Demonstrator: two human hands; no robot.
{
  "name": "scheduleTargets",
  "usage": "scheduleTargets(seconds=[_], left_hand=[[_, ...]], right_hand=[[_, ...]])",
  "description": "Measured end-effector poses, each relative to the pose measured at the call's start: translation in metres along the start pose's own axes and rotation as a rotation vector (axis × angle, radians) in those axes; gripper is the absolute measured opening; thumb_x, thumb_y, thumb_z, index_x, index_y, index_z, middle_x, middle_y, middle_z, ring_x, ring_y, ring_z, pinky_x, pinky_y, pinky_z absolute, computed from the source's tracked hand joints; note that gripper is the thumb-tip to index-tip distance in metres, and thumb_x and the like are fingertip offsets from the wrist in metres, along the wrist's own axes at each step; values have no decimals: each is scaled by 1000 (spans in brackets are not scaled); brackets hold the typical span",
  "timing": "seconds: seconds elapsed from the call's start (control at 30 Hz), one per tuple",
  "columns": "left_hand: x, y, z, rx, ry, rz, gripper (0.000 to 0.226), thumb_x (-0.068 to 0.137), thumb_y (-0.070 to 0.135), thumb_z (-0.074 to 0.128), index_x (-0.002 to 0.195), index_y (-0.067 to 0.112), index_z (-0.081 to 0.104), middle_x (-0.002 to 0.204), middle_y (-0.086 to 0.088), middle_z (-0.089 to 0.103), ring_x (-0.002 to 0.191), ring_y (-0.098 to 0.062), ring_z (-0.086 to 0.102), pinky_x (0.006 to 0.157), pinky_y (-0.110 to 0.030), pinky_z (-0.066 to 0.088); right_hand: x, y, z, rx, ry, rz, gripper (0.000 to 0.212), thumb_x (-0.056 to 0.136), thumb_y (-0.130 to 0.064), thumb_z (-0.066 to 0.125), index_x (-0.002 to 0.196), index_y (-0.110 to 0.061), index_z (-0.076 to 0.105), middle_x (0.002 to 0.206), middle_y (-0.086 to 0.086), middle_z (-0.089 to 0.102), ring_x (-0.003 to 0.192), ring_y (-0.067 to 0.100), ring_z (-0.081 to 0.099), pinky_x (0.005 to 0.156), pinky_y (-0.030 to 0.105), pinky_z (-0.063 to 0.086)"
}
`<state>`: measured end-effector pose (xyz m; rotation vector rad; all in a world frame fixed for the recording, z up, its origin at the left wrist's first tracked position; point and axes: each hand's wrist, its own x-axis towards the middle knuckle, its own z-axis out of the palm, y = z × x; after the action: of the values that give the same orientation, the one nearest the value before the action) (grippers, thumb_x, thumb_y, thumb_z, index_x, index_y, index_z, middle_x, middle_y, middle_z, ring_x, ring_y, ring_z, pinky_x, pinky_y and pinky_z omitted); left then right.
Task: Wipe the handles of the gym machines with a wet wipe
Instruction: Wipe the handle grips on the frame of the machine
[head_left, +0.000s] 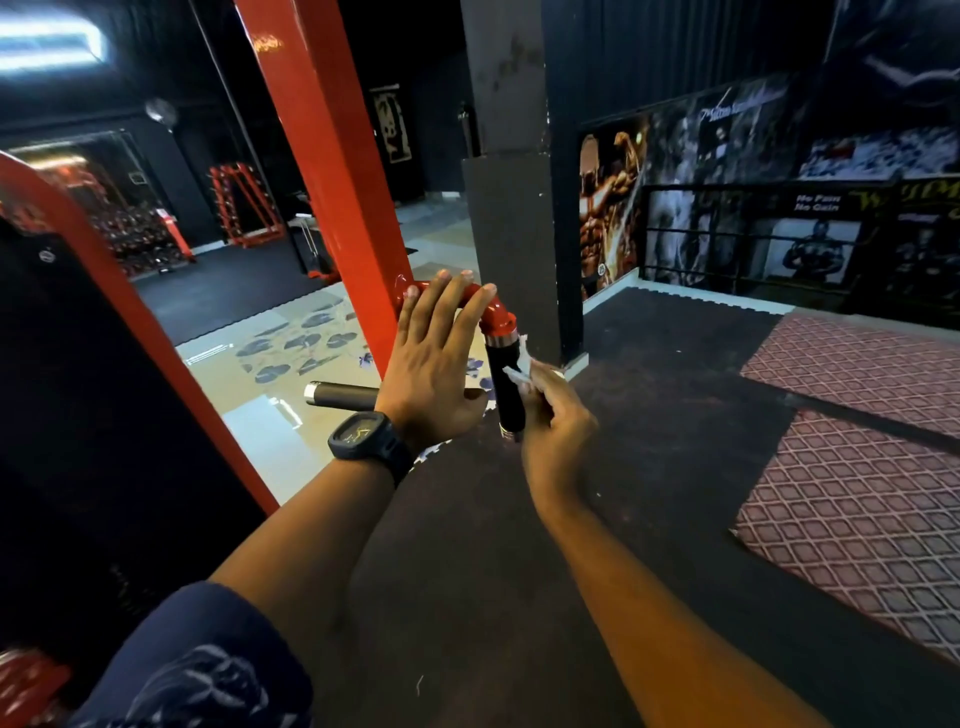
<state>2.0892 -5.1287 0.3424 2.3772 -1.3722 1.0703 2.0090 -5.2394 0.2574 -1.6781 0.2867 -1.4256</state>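
A red bent tube (496, 314) juts out from the red machine post (332, 171) and ends in a black vertical handle (505, 387) with chrome end rings. My left hand (439, 358), with a black watch on the wrist, lies flat with straight fingers over the red tube. My right hand (553, 415) pinches a small white wet wipe (522, 371) and holds it against the right side of the black handle. A second black handle (340, 396) sticks out to the left, partly hidden behind my left hand.
A black padded machine part (93, 389) with a red frame (130, 322) fills the left side. A dark pillar (511, 208) stands just behind the handles. Dark rubber floor lies below, red patterned mats (857, 467) to the right, a black railing (753, 234) and posters beyond.
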Motion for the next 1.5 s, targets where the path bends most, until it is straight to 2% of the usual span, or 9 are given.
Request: scheduleTargets(seconds=[0.1, 0.23, 0.43, 0.53, 0.7, 1.0, 1.3, 1.43, 1.5], left_hand=[[0, 0, 4, -6, 15, -2, 102, 67, 37, 65, 155, 18, 18, 161, -13, 23, 152, -31, 7, 125, -47, -3], [2, -2, 5, -5, 3, -5, 97, 69, 43, 56, 155, 18, 19, 162, -10, 20, 153, -30, 5, 124, -44, -8], [3, -3, 5, -27, 9, 9, 94, 71, 44, 50, 155, 16, 19, 161, -11, 21, 152, -31, 6, 124, -45, -5], [5, -8, 2, -7, -20, 49, 103, 69, 35, 66, 156, 18, 14, 163, -11, 18, 152, -31, 7, 124, -48, -2], [6, -10, 0, 26, -12, 69, 115, 61, 27, 78, 156, 20, 14, 163, -9, 19, 152, -30, 8, 123, -53, -5], [5, -10, -1, 20, -5, 78, 113, 60, 25, 74, 156, 19, 17, 162, -8, 21, 152, -30, 10, 124, -51, -3], [9, -9, 1, 20, 15, 83, 109, 59, 22, 71, 156, 17, 20, 162, -9, 21, 151, -29, 10, 124, -53, 0], [9, -9, 4, 38, -5, 70, 112, 60, 22, 72, 156, 17, 16, 162, -9, 18, 152, -28, 5, 124, -53, -2], [8, -9, 6, 42, -6, 69, 112, 59, 23, 71, 156, 17, 16, 162, -10, 19, 152, -29, 5, 123, -54, -2]], right_hand=[[10, -13, 5, 28, 47, -47, 27, 94, -2, 64, 120, -1, 68, 119, 10, 70, 114, 13, 64, 95, 23, 53], [-2, 10, 3, -15, 4, 43, 21, 94, -6, 65, 113, 1, 71, 104, 12, 74, 98, 21, 71, 80, 41, 59], [15, -1, 4, 48, 1, -136, 24, 92, -1, 68, 116, 2, 70, 118, 12, 69, 113, 19, 66, 95, 30, 55], [-4, 18, 1, -4, 3, -130, 15, 87, 0, 72, 101, 5, 72, 111, 16, 66, 104, 26, 67, 82, 44, 59], [4, 6, 12, -103, -41, -267, 16, 86, -9, 76, 96, 3, 70, 109, 14, 60, 102, 18, 61, 85, 26, 55], [12, 7, 22, -200, -55, -309, 19, 94, -13, 66, 103, 3, 67, 114, 17, 57, 99, 27, 60, 76, 34, 56], [19, 8, 13, 49, 30, -56, 13, 94, -10, 68, 95, 0, 60, 104, 10, 61, 92, 19, 60, 74, 33, 55], [6, 17, 8, 225, -49, 173, 19, 97, -27, 64, 110, -13, 60, 107, 5, 65, 99, 20, 65, 80, 39, 58], [1, 15, 6, 237, -46, 249, 23, 97, -24, 64, 119, -21, 60, 117, 5, 64, 110, 18, 63, 88, 27, 56]])
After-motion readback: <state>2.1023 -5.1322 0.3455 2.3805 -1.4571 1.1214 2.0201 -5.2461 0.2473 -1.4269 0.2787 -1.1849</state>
